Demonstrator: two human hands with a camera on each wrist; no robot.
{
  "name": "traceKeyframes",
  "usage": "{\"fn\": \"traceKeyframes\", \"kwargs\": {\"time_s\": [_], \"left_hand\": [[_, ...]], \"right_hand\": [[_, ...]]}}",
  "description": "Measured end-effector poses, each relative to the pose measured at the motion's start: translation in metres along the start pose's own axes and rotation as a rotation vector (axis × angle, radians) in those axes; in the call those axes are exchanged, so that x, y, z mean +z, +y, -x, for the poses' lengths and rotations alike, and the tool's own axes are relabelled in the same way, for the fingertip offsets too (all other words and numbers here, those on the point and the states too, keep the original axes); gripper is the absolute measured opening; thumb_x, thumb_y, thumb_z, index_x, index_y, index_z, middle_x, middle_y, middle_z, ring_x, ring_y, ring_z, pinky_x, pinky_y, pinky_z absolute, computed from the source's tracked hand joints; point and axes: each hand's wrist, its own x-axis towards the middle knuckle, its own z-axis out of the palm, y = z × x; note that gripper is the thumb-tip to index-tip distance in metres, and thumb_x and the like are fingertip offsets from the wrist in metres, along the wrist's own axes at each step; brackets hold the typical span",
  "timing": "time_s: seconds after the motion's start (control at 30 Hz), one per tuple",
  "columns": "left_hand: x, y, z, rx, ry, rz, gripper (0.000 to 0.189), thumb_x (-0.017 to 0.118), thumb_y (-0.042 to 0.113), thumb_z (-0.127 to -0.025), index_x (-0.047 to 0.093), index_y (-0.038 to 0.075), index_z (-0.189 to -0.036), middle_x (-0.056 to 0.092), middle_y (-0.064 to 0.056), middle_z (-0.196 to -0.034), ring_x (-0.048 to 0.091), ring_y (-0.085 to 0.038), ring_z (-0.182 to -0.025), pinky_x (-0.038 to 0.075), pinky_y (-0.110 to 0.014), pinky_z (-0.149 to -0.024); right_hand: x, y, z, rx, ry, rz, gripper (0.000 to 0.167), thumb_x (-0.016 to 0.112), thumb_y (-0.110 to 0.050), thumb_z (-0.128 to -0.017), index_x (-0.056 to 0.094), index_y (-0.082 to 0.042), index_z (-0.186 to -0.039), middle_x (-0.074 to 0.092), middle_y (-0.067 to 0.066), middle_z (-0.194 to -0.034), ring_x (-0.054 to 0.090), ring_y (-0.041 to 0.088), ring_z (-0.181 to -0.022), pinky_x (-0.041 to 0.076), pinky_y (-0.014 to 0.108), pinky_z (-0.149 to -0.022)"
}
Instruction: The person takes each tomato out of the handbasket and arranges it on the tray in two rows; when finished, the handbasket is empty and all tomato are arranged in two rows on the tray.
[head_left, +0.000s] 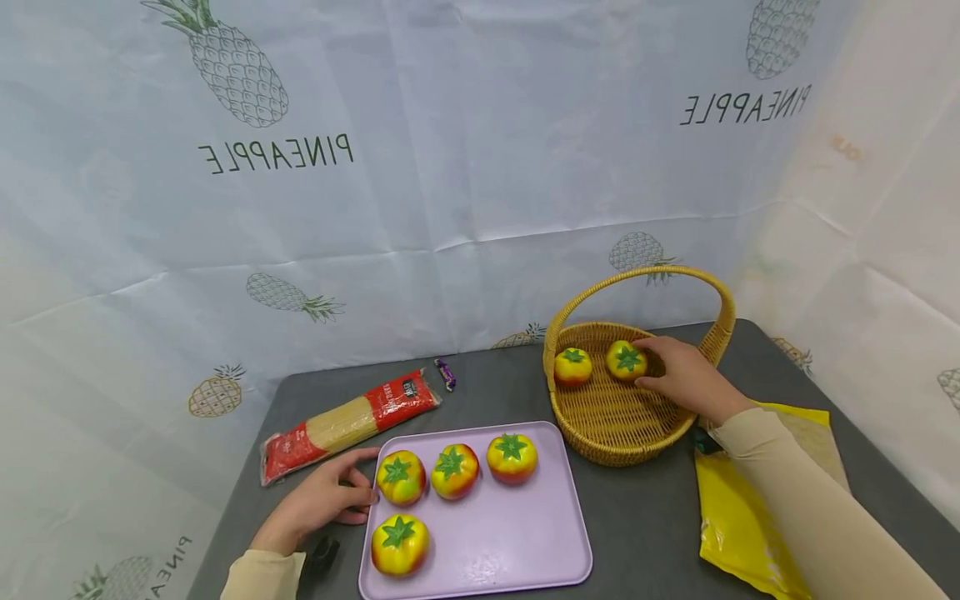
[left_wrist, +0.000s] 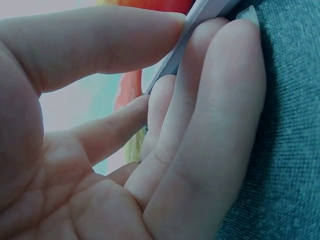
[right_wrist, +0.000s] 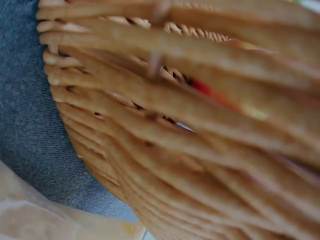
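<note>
My right hand (head_left: 688, 375) reaches over the rim of a wicker basket (head_left: 611, 417), thumb and fingers round a yellow-and-red persimmon (head_left: 626, 361) with a green leafy top. A second persimmon (head_left: 573, 367) lies at the basket's left side. In the right wrist view the basket's woven wall (right_wrist: 165, 135) hides the hand. At the left edge of a lilac tray (head_left: 510, 542), my left hand (head_left: 324, 498) pinches the rim; the left wrist view shows the thumb and fingers on either side of the tray's edge (left_wrist: 175, 55). Several persimmons (head_left: 454, 472) sit on the tray.
Behind the tray lies a red-ended pack of noodles (head_left: 348, 425), with a small purple wrapped sweet (head_left: 446, 375) beyond it. A yellow bag (head_left: 738, 525) lies under the right forearm. The basket's tall handle (head_left: 645, 273) arches over its opening. A printed cloth backs the grey table (head_left: 630, 533).
</note>
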Motion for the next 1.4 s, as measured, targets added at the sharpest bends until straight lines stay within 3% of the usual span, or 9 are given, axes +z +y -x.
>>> {"fn": "traceKeyframes", "kwargs": {"time_s": [0.53,1.0,1.4], "left_hand": [[0.001,0.003,0.002,0.029,-0.017,0.009,0.076,0.078,0.011,-0.094,0.044,0.002,-0.161,0.062,-0.013,-0.101,0.071,-0.022,-0.082,0.070,-0.041,-0.075],[-0.004,0.002,0.003,0.041,-0.012,0.017,0.076,0.078,0.010,-0.093,0.044,0.002,-0.161,0.062,-0.013,-0.100,0.071,-0.023,-0.082,0.070,-0.041,-0.074],[-0.001,0.000,0.002,0.054,-0.030,0.029,0.077,0.078,0.010,-0.094,0.043,0.000,-0.161,0.062,-0.013,-0.100,0.071,-0.022,-0.082,0.070,-0.041,-0.074]], "right_hand": [[-0.006,-0.002,-0.003,0.010,-0.047,0.035,0.068,0.080,-0.024,-0.098,0.053,0.003,-0.154,0.061,0.030,-0.148,0.062,0.049,-0.131,0.053,0.066,-0.110],[-0.034,-0.021,-0.005,-0.021,-0.086,0.073,0.067,0.081,-0.023,-0.097,0.056,0.005,-0.151,0.065,0.029,-0.145,0.063,0.049,-0.131,0.055,0.066,-0.106],[-0.031,-0.024,-0.020,-0.016,-0.117,0.084,0.066,0.083,-0.023,-0.095,0.058,0.005,-0.149,0.068,0.027,-0.139,0.067,0.044,-0.122,0.058,0.059,-0.100]]}}
